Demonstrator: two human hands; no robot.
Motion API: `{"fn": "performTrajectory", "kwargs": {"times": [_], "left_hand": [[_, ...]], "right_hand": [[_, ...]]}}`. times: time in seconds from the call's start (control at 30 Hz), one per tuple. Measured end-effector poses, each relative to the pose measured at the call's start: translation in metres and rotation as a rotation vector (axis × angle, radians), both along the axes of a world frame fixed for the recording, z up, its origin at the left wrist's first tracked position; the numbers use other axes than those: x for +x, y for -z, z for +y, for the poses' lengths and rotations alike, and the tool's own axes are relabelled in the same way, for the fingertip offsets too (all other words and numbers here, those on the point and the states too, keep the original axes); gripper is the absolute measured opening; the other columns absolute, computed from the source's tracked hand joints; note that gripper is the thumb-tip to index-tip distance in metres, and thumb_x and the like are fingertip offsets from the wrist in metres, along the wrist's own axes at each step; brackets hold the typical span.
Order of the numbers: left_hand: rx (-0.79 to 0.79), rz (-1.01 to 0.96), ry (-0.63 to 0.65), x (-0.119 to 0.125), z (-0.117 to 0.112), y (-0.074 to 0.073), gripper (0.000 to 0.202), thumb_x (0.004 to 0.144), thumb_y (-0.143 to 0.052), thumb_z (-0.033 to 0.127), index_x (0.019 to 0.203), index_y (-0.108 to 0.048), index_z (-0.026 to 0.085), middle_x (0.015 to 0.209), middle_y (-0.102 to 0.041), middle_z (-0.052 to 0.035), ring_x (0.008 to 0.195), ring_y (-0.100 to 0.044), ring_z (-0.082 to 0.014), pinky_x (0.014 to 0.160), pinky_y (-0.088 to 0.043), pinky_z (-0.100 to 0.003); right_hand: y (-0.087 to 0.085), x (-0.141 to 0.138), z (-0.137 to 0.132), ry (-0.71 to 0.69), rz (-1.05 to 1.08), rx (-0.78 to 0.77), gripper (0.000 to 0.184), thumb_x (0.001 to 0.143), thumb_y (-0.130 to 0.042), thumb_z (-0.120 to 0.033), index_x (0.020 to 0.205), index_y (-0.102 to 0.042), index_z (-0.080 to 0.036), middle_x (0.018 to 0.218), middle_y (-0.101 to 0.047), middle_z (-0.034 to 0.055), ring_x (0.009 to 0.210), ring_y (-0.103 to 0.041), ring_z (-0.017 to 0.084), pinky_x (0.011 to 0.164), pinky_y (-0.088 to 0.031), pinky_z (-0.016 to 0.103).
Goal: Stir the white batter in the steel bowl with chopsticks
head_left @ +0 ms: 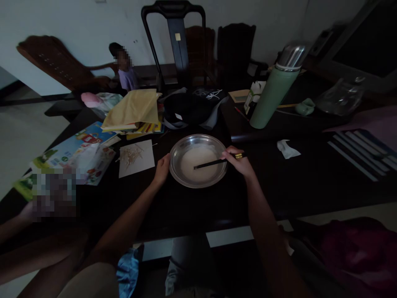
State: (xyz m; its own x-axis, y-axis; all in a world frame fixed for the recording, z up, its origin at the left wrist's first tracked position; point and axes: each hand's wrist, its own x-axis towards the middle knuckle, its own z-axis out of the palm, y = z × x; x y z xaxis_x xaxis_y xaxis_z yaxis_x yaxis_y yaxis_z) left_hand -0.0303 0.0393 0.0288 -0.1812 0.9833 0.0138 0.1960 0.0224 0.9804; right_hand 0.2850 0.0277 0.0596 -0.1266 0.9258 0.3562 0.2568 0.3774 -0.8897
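Observation:
A round, shallow metal basin (176, 177) stands on the dark table with a pale, cloudy mixture (203, 176) in it. My left hand (161, 169) grips the basin's left rim, its fingertips partly hidden behind the edge. On the other side, my right hand (238, 160) is closed around dark chopsticks (212, 163) with gold bands near the top. Their tips reach into the middle of the mixture. Left of my left hand, a white sheet of paper (145, 161) carries a scatter of thin cotton swabs (130, 156).
Behind the basin lie a black bag (192, 108) and envelopes (133, 109). A tall green thermos (273, 97) and crumpled tissue (288, 149) are to the right. Colourful packaging (74, 145) lies left, near another person's arm (18, 219). Another person (127, 78) is beyond the table.

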Motion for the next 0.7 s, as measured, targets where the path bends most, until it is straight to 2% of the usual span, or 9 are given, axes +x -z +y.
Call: {"fn": "performTrajectory", "kwargs": {"times": [0.07, 0.17, 0.23, 0.43, 0.5, 0.6, 0.7], "left_hand": [[0.018, 0.017, -0.011, -0.001, 0.000, 0.001, 0.044, 0.083, -0.057, 0.060, 0.062, -0.054, 0.021, 0.059, -0.049, 0.0014, 0.061, -0.047, -0.0148, 0.057, -0.042, -0.026], [0.050, 0.041, -0.029, -0.001, 0.000, 0.000, 0.044, 0.082, -0.058, 0.059, 0.061, -0.052, 0.021, 0.063, -0.049, 0.0018, 0.063, -0.046, -0.0141, 0.060, -0.042, -0.026], [0.056, 0.049, -0.030, -0.001, 0.000, 0.000, 0.044, 0.082, -0.058, 0.058, 0.061, -0.051, 0.021, 0.063, -0.048, 0.0019, 0.063, -0.045, -0.0139, 0.060, -0.041, -0.026], [0.040, 0.043, -0.007, 0.000, -0.002, -0.002, 0.040, 0.085, -0.057, 0.055, 0.065, -0.052, 0.021, 0.062, -0.047, 0.0026, 0.060, -0.044, -0.0139, 0.057, -0.038, -0.026], [0.040, 0.051, -0.013, 0.000, -0.003, -0.003, 0.038, 0.085, -0.057, 0.054, 0.066, -0.052, 0.021, 0.062, -0.047, 0.0031, 0.059, -0.043, -0.0137, 0.057, -0.037, -0.026], [0.020, 0.051, -0.014, 0.001, -0.002, -0.004, 0.038, 0.085, -0.056, 0.053, 0.065, -0.052, 0.021, 0.061, -0.046, 0.0032, 0.058, -0.043, -0.0139, 0.058, -0.037, -0.026], [0.015, 0.046, -0.018, 0.000, -0.001, -0.003, 0.037, 0.087, -0.054, 0.051, 0.066, -0.055, 0.020, 0.062, -0.049, 0.0024, 0.061, -0.046, -0.0146, 0.060, -0.040, -0.027]], "right_hand": [[0.001, -0.003, 0.002, 0.020, -0.014, 0.029, 0.043, 0.086, -0.061, -0.063, 0.068, -0.070, -0.026, 0.072, -0.067, 0.0012, 0.074, -0.062, 0.019, 0.074, -0.047, 0.035], [0.002, 0.004, 0.003, 0.159, 0.017, 0.055, 0.043, 0.087, -0.061, -0.062, 0.065, -0.068, -0.025, 0.068, -0.065, 0.0006, 0.071, -0.060, 0.019, 0.074, -0.046, 0.035], [0.002, 0.010, 0.002, 0.201, 0.051, 0.035, 0.047, 0.087, -0.059, -0.063, 0.061, -0.066, -0.024, 0.063, -0.062, 0.0000, 0.067, -0.058, 0.018, 0.071, -0.045, 0.035], [0.001, -0.002, 0.001, 0.007, -0.006, 0.024, 0.044, 0.087, -0.060, -0.063, 0.067, -0.070, -0.025, 0.070, -0.068, 0.0015, 0.074, -0.063, 0.019, 0.074, -0.047, 0.035], [0.001, -0.003, 0.002, 0.038, -0.020, 0.043, 0.042, 0.086, -0.062, -0.062, 0.068, -0.069, -0.025, 0.072, -0.069, 0.0013, 0.076, -0.063, 0.019, 0.075, -0.047, 0.035], [0.001, 0.005, 0.002, 0.164, 0.012, 0.039, 0.045, 0.087, -0.060, -0.062, 0.064, -0.067, -0.025, 0.067, -0.065, -0.0001, 0.071, -0.061, 0.018, 0.074, -0.047, 0.035], [0.000, 0.009, 0.001, 0.146, 0.027, 0.008, 0.046, 0.089, -0.059, -0.061, 0.062, -0.066, -0.024, 0.064, -0.063, -0.0002, 0.068, -0.060, 0.018, 0.072, -0.047, 0.034]]}}
